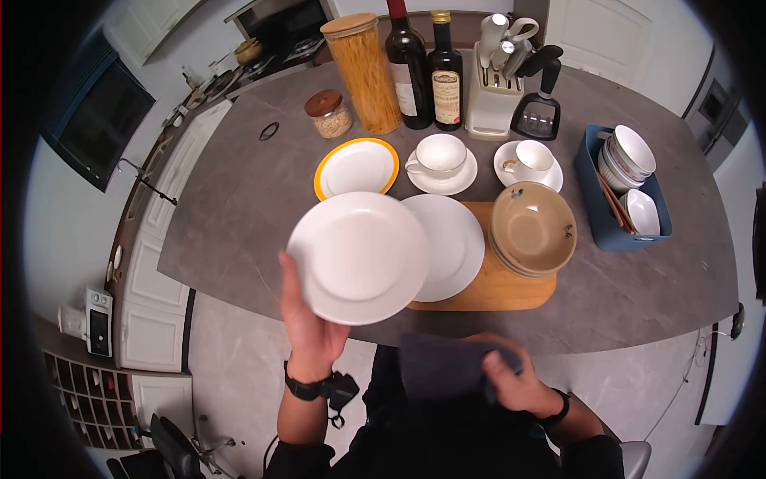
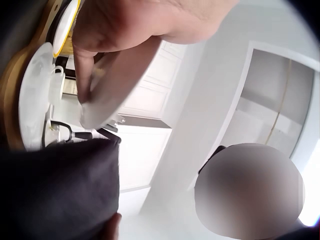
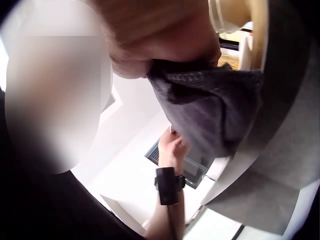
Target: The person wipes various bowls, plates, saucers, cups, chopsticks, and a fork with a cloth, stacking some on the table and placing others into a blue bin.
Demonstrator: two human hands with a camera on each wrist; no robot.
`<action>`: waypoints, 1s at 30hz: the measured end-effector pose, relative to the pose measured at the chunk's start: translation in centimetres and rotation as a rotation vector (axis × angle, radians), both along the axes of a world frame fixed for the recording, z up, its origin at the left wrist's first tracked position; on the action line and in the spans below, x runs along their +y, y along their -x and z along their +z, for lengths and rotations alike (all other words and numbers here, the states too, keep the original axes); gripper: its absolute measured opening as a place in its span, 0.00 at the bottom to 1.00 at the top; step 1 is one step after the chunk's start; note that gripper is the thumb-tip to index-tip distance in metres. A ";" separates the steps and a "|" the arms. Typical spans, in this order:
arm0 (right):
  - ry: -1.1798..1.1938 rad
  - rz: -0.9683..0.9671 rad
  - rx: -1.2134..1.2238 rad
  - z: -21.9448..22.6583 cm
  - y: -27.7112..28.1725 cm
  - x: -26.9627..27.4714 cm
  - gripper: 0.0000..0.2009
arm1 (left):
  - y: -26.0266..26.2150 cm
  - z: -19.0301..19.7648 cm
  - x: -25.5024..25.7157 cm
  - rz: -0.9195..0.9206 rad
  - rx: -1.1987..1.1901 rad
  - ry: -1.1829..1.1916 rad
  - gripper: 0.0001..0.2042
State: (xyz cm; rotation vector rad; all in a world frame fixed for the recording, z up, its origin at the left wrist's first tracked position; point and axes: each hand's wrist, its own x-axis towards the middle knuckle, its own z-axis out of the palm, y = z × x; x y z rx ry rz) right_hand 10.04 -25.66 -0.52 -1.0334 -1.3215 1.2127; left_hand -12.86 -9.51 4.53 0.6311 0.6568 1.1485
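Observation:
My left hand (image 1: 313,331) holds a round white plate (image 1: 359,259) up at its left and lower rim, its face tilted toward me. In the left wrist view the plate (image 2: 125,82) appears edge-on below the fingers. Lower and to the right, my right hand (image 1: 515,382) grips a folded dark grey cloth (image 1: 441,369), apart from the plate. The right wrist view shows the cloth (image 3: 210,112) hanging from that hand. Behind the held plate, another white plate (image 1: 455,247) lies on a wooden board (image 1: 511,299), partly covered in the head view. Stacked beige bowls (image 1: 533,227) stand beside it.
A yellow-rimmed plate (image 1: 357,168) and two cups on saucers, one cup (image 1: 441,154) wide, sit farther back. Behind them stand a pasta jar (image 1: 363,76), two bottles and a knife block (image 1: 491,100). A blue bin (image 1: 626,239) with bowls is at right.

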 end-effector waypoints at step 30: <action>0.275 -0.545 0.633 -4.4 -8.2 -3.6 0.27 | -4.4 -4.8 5.6 -0.042 1.316 -0.594 0.22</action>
